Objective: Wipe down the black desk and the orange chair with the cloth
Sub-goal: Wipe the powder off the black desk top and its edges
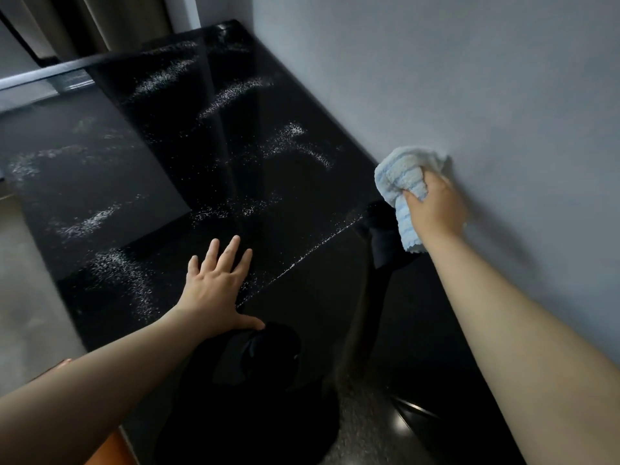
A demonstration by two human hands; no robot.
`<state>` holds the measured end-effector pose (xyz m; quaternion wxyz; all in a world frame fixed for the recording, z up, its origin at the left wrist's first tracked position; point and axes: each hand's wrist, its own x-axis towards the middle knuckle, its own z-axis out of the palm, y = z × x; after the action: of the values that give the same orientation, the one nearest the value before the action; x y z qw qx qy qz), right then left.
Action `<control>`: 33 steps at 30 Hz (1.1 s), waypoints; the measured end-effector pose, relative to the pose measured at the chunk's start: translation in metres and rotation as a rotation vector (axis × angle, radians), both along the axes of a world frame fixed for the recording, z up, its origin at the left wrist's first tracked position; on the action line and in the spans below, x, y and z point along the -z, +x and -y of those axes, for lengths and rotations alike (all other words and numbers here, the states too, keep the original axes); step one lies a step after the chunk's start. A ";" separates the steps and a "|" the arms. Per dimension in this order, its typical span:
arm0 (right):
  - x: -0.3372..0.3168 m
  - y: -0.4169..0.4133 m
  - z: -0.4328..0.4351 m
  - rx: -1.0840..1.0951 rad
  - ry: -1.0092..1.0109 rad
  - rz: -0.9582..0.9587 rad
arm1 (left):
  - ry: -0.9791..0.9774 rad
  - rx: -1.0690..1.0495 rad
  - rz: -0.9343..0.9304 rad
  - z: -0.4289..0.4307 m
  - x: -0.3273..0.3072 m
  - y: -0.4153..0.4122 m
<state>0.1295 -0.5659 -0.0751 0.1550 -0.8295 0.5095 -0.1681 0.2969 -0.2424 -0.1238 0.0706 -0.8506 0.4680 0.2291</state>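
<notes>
Forearms fill the bottom of the view, both bare. Left grip (pixel 214 290) lies flat on the desk (pixel 302 182) near its front edge, fingers straight and spread, thumb out to the side, holding nothing. Right grip (pixel 436 209) is at the desk's right edge, close by the grey wall (pixel 469 78), with its fingers curled tight round the cloth (pixel 399 176). That cloth is pale blue with white stripes and all bunched up. One end bulges above the knuckles and the other hangs below the wrist, over the desk's right edge. Whether it touches the desk, I can't tell. The desk is glossy black, and white speckled streaks (pixel 295 135) run across it, from beside the left grip out toward the desk's far corner. The chair (pixel 112 446) shows as only a sliver of orange off the desk's near left corner, under the left forearm.
</notes>
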 end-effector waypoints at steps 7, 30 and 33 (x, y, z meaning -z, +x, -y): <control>0.032 0.015 0.023 -0.022 0.017 -0.121 | -0.010 -0.012 -0.008 0.000 0.010 0.003; 0.048 0.035 -0.087 -0.175 0.016 -0.139 | -0.102 -0.016 -0.108 -0.008 -0.004 0.013; 0.047 0.038 -0.111 -0.203 0.020 -0.116 | -0.184 -0.021 -0.138 -0.031 -0.010 0.025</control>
<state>0.1677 -0.4550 -0.1225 0.1497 -0.8837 0.4325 -0.0984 0.3216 -0.2119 -0.1140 -0.0425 -0.8404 0.4820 0.2439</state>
